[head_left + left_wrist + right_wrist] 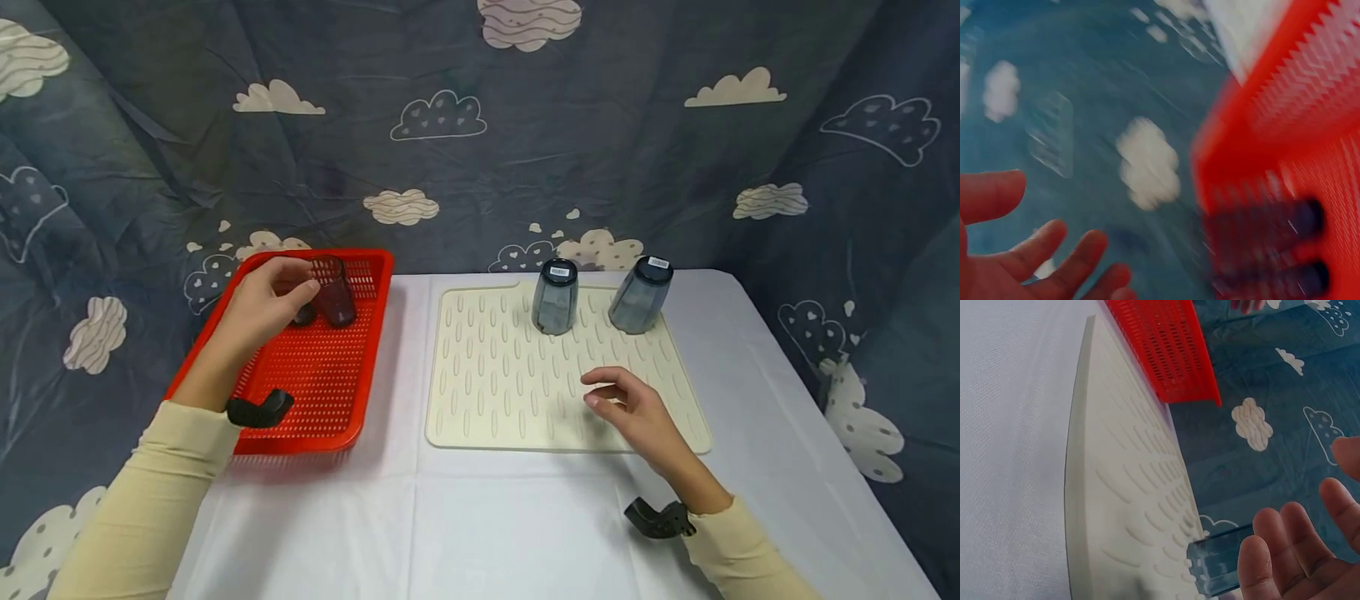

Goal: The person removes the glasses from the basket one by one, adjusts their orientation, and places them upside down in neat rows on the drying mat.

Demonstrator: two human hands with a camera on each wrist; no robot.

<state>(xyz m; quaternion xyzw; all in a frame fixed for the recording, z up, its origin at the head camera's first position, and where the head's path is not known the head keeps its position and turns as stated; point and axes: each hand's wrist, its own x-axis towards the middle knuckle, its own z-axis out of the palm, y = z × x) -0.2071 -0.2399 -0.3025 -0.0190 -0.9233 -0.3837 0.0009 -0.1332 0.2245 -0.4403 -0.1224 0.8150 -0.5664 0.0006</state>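
Note:
Above the back of a red basket [315,433], my left hand [266,304] hangs with fingers loosely bent and nothing in them. Close by its fingertips, a dark tinted glass [339,304] stands in the basket, and a second dark glass [304,315] is mostly hidden behind the hand. Both appear blurred in the left wrist view, apart from my spread fingers [1088,250]. My right hand [630,408] hovers over the front of a cream drying mat [480,375], relaxed and holding nothing. Two grey-blue glasses, one left [555,300] and one right [641,298], stand upside down at the mat's back.
A white cloth covers the table [487,525]. Behind it and at both sides hangs a dark curtain [442,50] with a cloud print. The basket's raised rim stands left of the mat, with a strip of tablecloth between them.

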